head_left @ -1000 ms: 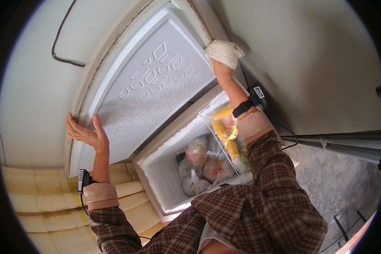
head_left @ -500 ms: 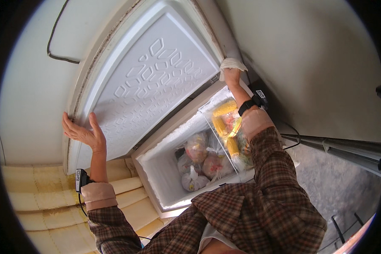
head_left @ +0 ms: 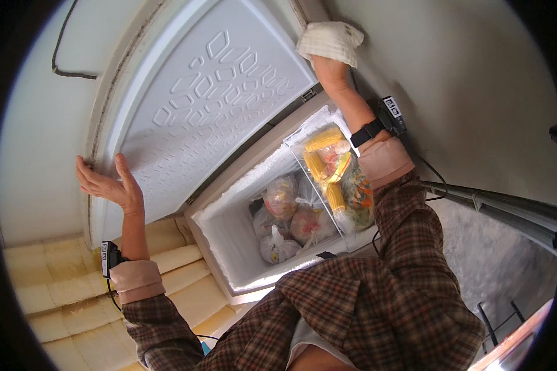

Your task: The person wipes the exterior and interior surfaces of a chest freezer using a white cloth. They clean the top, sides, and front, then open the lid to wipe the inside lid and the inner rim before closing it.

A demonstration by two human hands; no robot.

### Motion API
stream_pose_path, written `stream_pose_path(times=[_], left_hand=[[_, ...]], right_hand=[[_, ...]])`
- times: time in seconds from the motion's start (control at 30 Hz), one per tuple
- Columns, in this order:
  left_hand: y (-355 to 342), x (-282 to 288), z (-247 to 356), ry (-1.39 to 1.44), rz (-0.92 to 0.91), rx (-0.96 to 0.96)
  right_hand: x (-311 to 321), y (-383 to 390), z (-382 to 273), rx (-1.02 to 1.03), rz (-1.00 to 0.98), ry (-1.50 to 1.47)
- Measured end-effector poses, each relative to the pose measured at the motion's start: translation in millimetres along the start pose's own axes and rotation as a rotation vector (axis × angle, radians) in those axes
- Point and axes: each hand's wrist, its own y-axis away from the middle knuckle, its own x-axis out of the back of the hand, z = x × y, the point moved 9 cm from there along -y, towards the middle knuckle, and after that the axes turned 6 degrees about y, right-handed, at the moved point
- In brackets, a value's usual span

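Since prev. frame, R hand (head_left: 329, 73) + off-white cloth (head_left: 332, 42) have moved up the R edge of the raised freezer lid (head_left: 210, 117), away from the hinge (head_left: 308, 95); L hand (head_left: 114, 187) kept approx. same spot at lid's L edge; whole view shifted slightly. State of hands: L open, fingers spread, their ends at lid's outer rim, thumb apart on its inner face; R has cloth draped over the fingers, so can't tell how far they're closed. Cloth sits at lid's R edge, above hinge; exact contact pt hidden. Lid stands open, white inner panel w/ raised diamond pattern facing the person; dark marks along the gasket (head_left: 94, 135) on lid's L/upper rim. Below lid: freezer box (head_left: 224, 236), white inside, frost along walls. In it, below lid & toward its R end, yellow corn cobs (head_left: 323, 140) w/ clear plastic about them; white wire divider (head_left: 316, 192) btwn these & the tied plastic bags (head_left: 277, 247), contents n/c. Below lid's L end: yellowish curtain (head_left: 86, 309), hanging in folds. Dark cord (head_left: 54, 55) up-L of lid; pale grey panel (head_left: 458, 93) to R of lid. Both wrists carry black straps w/ small devices; plaid sleeves, cuffs turned back.
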Motion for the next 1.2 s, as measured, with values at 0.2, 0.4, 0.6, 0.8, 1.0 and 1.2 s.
stream_pose_path(times=[0.2,0.4,0.6,0.8,1.0,1.2], left_hand=[[-1,-1,7,-0.046,-0.023,-0.028],[-1,-1,7,-0.037,-0.038,0.005],[0,1,7,-0.035,-0.036,0.027],[-1,0,8,-0.080,-0.020,-0.014],[-1,-1,8,-0.047,0.003,-0.035],[1,0,5,-0.064,-0.005,-0.022]], right_hand=[[-24,95,98,-0.349,0.053,-0.215],[-37,143,143,-0.404,0.189,-0.272],[-53,172,166,-0.716,0.259,-0.185],[-54,182,141,-0.769,0.316,0.035],[-52,174,157,-0.918,0.070,-0.015],[-45,170,170,-1.029,0.209,0.005]])
